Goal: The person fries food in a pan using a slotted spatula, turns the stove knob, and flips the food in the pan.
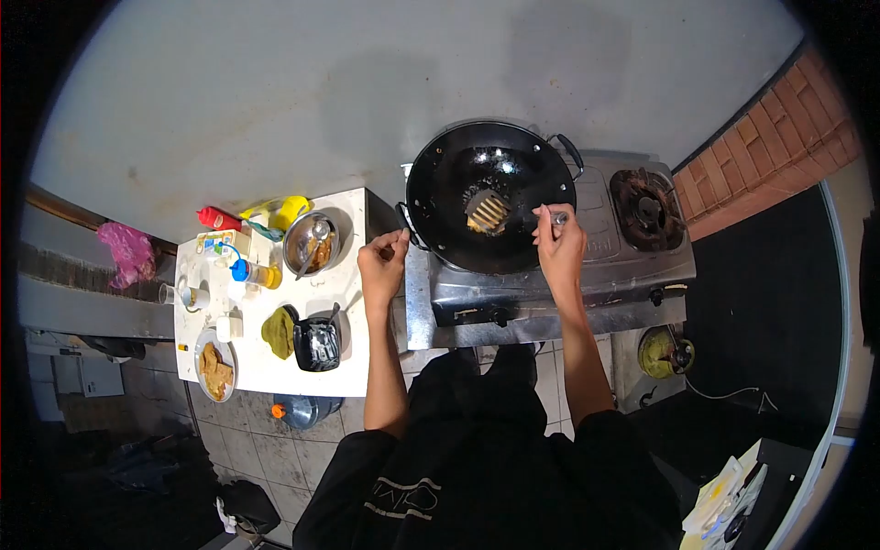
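Observation:
A black wok (458,243) sits on the left burner of the gas stove. My right hand (561,247) is closed around the handle of a slotted turner (493,209), whose head is down inside the wok. A piece of browned food (484,225) lies under and beside the turner's slots. Oil glistens on the wok's dark inner surface. At the wok's left rim, my left hand (381,268) is closed with its fingertips on the left wok handle (404,220). The right loop handle (570,154) stands free of both hands.
A second burner (647,210) is on the right of the stove (568,291). On the white table (353,302) are a metal bowl with a spoon (310,244), bottles, a black dish (318,345), a green cloth (278,333) and a plate of fried pieces (216,371). A green gas cylinder (662,353) stands below.

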Available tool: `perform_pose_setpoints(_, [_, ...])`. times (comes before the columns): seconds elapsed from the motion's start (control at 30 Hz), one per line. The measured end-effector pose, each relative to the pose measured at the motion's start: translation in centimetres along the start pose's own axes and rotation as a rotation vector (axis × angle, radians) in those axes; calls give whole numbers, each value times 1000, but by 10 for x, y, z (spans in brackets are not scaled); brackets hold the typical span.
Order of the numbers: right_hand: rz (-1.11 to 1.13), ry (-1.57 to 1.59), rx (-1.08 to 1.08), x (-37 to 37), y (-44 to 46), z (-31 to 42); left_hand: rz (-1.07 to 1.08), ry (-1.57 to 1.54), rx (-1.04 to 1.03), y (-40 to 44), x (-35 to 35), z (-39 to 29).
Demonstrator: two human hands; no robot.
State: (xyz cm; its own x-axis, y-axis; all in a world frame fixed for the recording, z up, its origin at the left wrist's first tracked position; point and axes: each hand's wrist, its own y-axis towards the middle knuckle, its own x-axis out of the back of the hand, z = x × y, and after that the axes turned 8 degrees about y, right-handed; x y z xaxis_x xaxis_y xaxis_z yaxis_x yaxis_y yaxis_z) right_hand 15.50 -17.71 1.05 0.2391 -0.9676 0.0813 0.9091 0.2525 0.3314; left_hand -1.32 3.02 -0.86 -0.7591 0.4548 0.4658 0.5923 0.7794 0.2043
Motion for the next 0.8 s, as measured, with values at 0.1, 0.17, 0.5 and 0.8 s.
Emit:
perform_pose_setpoints(0.1, [0, 14, -13, 0, 3, -1, -1, 9, 14, 2, 4, 0])
perform_pose_setpoints(0.17, [-45, 35, -28, 2, 3, -2, 10, 12, 31, 1, 3, -1])
perform_pose_setpoints(0.5, [-39, -13, 1, 2, 2, -3, -10, 14, 12, 2, 0, -4])
perform_pose_setpoints(0.8, [-10, 15, -20, 0, 1, -4, -2, 24, 47, 2, -2, -1])
